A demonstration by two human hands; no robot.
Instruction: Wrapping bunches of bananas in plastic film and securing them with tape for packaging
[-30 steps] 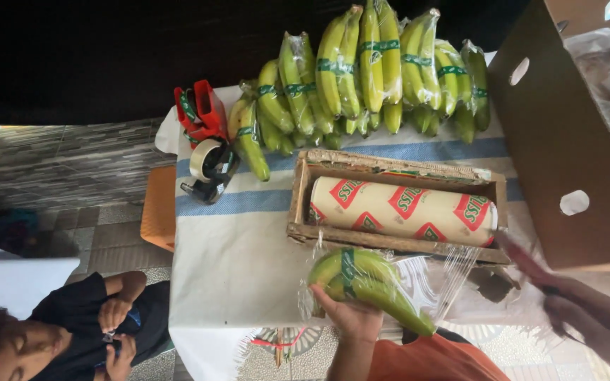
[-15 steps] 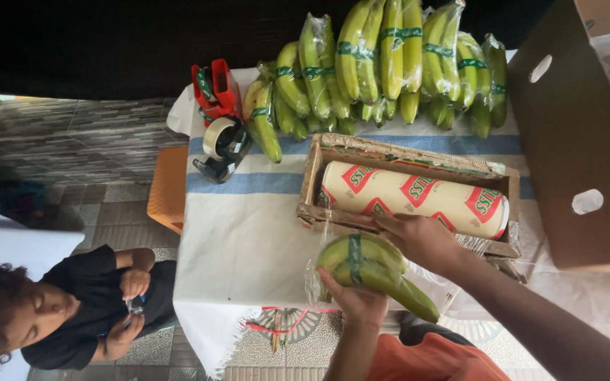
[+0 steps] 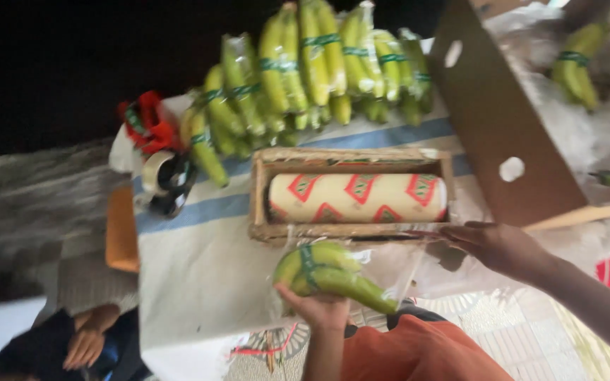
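Note:
My left hand (image 3: 319,307) holds a bunch of green bananas (image 3: 330,275) from below, at the near edge of the table. A green band circles the bunch. Clear plastic film (image 3: 404,257) lies over and around the bananas. My right hand (image 3: 499,247) pinches the edge of that film just right of the bunch. The film comes from a cream roll with red and green triangles (image 3: 358,197), which lies in a shallow wooden box (image 3: 259,194) behind the bananas.
Several wrapped banana bunches (image 3: 305,70) lie across the far side of the white, blue-striped cloth (image 3: 199,268). A red tape dispenser (image 3: 146,123) and a tape roll (image 3: 157,173) sit at the left. A cardboard box (image 3: 495,127) with bananas stands at right. A person (image 3: 86,346) sits low at left.
My right hand has moved from over the bananas out to the right, with the film stretched after it. My left hand still holds the bunch. The view has shifted and blurred.

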